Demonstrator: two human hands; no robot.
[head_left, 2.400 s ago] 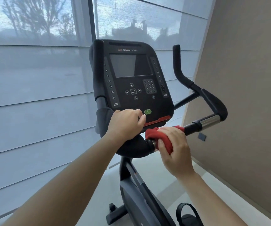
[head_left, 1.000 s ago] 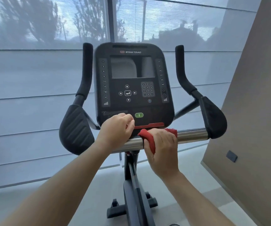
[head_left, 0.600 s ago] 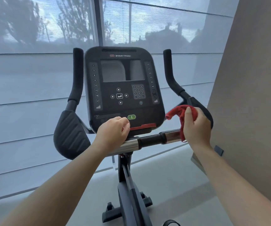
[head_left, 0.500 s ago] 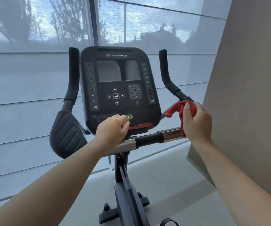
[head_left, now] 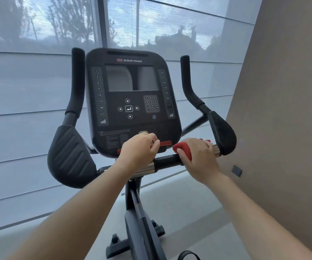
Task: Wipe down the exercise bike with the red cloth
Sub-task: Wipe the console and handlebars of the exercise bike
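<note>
The black exercise bike (head_left: 132,102) stands in front of me with its console facing me. A horizontal handlebar (head_left: 167,162) runs below the console, with metal sections and a black middle. My right hand (head_left: 201,159) grips the red cloth (head_left: 184,149) wrapped over the bar's right part, just left of the right elbow pad (head_left: 222,134). My left hand (head_left: 139,152) is curled round the bar's left metal section under the console. Most of the cloth is hidden beneath my right hand.
The left elbow pad (head_left: 69,156) and two upright black grips (head_left: 77,81) flank the console. A beige wall (head_left: 282,109) stands close on the right. Blinds over a window (head_left: 29,91) fill the background. The bike's frame and base (head_left: 142,231) are on the grey floor below.
My right hand came down from the right elbow pad with the cloth and now grips the bar's right end. My left hand has stayed on the bar.
</note>
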